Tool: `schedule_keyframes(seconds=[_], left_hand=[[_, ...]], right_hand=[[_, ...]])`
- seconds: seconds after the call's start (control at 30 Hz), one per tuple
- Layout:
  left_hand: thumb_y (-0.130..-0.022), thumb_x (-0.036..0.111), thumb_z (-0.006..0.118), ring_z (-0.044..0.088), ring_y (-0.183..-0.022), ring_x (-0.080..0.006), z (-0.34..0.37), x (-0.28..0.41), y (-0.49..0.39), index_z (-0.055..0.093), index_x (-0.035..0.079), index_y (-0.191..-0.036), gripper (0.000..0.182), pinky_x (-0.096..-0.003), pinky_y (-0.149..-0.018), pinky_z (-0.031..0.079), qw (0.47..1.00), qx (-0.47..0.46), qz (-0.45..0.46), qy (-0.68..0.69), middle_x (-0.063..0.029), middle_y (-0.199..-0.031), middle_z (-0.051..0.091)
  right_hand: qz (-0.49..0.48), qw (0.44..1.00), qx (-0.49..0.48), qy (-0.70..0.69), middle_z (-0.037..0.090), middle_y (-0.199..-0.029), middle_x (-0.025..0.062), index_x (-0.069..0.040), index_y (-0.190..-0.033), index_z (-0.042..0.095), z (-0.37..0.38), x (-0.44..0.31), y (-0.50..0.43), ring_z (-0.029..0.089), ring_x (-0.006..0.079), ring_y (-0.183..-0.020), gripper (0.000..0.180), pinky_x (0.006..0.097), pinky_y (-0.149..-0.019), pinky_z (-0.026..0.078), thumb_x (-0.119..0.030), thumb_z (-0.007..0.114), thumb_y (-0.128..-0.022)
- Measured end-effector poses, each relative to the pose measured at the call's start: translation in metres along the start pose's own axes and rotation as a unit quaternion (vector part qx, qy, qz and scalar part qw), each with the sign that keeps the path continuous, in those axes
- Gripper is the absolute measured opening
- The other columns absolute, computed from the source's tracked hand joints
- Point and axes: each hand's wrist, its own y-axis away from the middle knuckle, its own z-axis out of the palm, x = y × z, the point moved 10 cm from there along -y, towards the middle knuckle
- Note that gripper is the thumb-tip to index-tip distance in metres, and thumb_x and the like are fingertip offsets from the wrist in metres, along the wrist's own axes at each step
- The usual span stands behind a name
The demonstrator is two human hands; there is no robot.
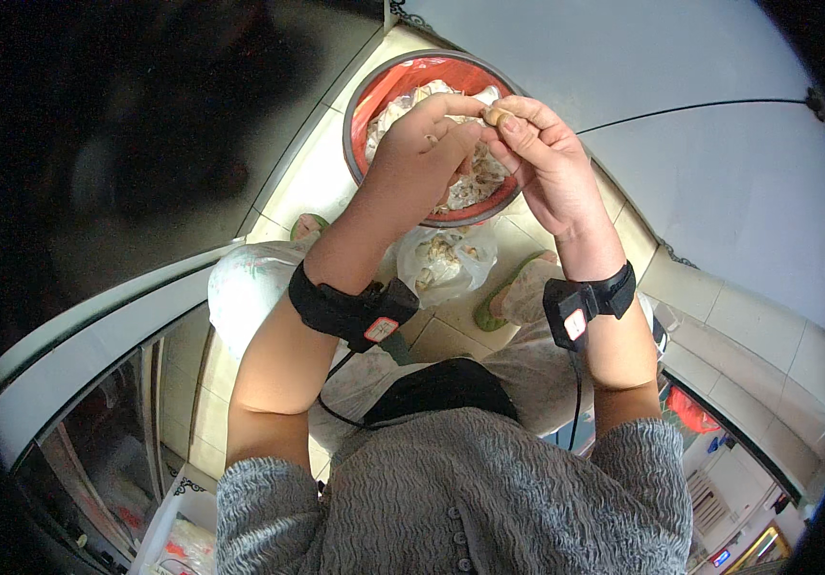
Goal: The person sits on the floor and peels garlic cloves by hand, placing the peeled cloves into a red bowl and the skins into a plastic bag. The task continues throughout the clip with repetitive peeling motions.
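Between the thumb and fingers of my right hand [552,154] is a small tan piece [499,117], perhaps a garlic clove or a mushroom. My left hand [423,147] comes in from the other side, its index fingertip at the piece's near end. Its other fingers are curled and partly hidden, so its grip is unclear. Both hands are over a round bin [353,154] with a red liner, which holds pale, papery scraps [481,180]. Below it, a clear plastic bag [448,262] with similar tan pieces sits between my feet.
Black straps with small devices and cables are on my left wrist [355,309] and right wrist [585,302]. Pale panels [671,65] stand at the upper right. A glass-fronted frame [103,424] is at the left, near a white container [182,528]. The floor [305,183] is tiled.
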Motion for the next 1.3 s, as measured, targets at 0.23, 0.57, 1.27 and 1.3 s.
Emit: schedule_keyframes(seconds=[0.23,0.57,1.27,1.3], left_hand=[[-0.087,0.012,0.052,0.059,-0.067,-0.0119,-0.002,0.020,0.003,0.053,0.001,-0.092,0.012,-0.0265,-0.060,0.046,0.977,0.061,0.127,-0.160,-0.0081,-0.074,0.062],[-0.089,0.011,0.049,0.053,-0.064,-0.0082,0.004,0.039,0.017,0.052,0.001,-0.088,0.010,-0.0220,-0.058,0.043,0.960,0.062,0.182,-0.203,-0.0029,-0.070,0.056],[-0.084,0.016,0.048,0.047,-0.054,-0.0076,0.013,0.030,0.033,0.055,0.003,-0.080,0.015,-0.0235,-0.048,0.038,0.983,-0.057,0.090,-0.146,-0.0007,-0.062,0.052],[-0.086,0.016,0.048,0.043,-0.051,-0.0054,0.013,0.029,0.034,0.054,0.005,-0.079,0.014,-0.0209,-0.045,0.035,0.987,-0.068,0.076,-0.128,0.0018,-0.061,0.049]], right_hand=[[-0.043,0.987,-0.014,0.153,0.063,-0.091,0.0070,0.000,-0.104,0.057,0.002,-0.013,0.001,0.061,0.0123,-0.081,0.020,0.0224,-0.073,0.050,-0.006,0.058,-0.085],[-0.027,0.973,-0.075,0.215,0.062,-0.079,0.0027,-0.001,-0.099,0.057,0.014,-0.021,-0.003,0.057,0.0073,-0.066,0.017,0.0197,-0.060,0.046,-0.007,0.059,-0.084],[0.021,0.956,-0.176,0.235,0.062,-0.069,0.0032,-0.002,-0.090,0.059,0.025,-0.014,0.021,0.056,0.0064,-0.053,0.013,0.0179,-0.049,0.045,-0.012,0.063,-0.082],[0.021,0.955,-0.170,0.243,0.062,-0.069,0.0031,-0.003,-0.090,0.059,0.023,-0.015,0.020,0.056,0.0064,-0.053,0.013,0.0178,-0.049,0.045,-0.012,0.063,-0.082]])
